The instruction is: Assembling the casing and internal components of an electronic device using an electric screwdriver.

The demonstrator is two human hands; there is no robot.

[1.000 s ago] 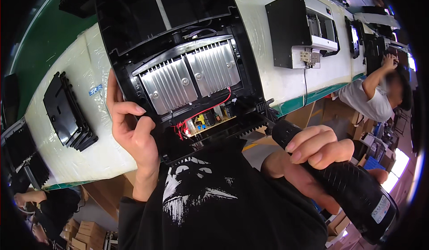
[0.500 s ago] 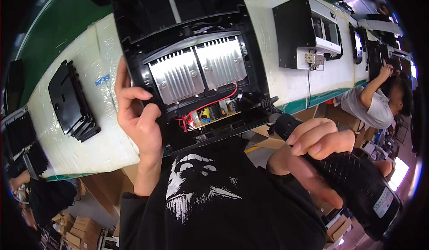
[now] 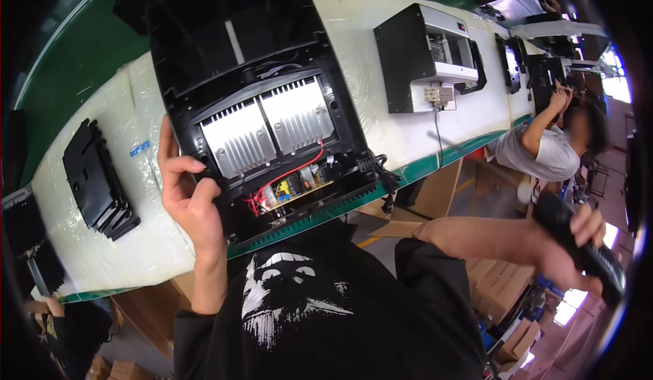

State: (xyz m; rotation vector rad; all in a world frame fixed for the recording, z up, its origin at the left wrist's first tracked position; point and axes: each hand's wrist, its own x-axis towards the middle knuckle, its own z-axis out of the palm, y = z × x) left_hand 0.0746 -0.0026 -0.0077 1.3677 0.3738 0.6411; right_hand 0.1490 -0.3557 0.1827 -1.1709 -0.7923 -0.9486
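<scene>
Black shirt (image 3: 306, 339): filling the nearest part of the scene, a white print showing on its chest.
Left hand (image 3: 194, 203): resting along the housing's left side, fingers half bent, thumb curling close to the forefinger; how firmly it is gripping, I can't tell.
Right hand (image 3: 575, 254): holding well out to the right, its fingers wrapping around a black power driver (image 3: 554, 217).
Driver's line: slanting from upper left to lower right, the nose apparently pointing up-left; the tip is blurring too much to read.
Open black housing (image 3: 248, 84): lying open side up at the table's near edge, straight ahead of the person.
Housing's line: its long axis is running away from the person, far end leaning left; the circuit board (image 3: 296, 191) end is facing the shirt, the dark panel end pointing across the table.
Silver heat sinks (image 3: 241, 142): sitting side by side inside, a red wire (image 3: 297, 167) curving below them.
Step in hand: looking to me like steadying the housing while the driver is staying clear of it.
Next move: probably calling for a settled left hand and, for any fastening, the driver's nose lining up squarely.
White-covered table (image 3: 153, 257): carrying stacked black panels (image 3: 98, 183) on the left and a black-and-white boxy unit (image 3: 408, 54) on the right.
Co-worker (image 3: 537, 149): sitting or standing farther right, arms raised.
</scene>
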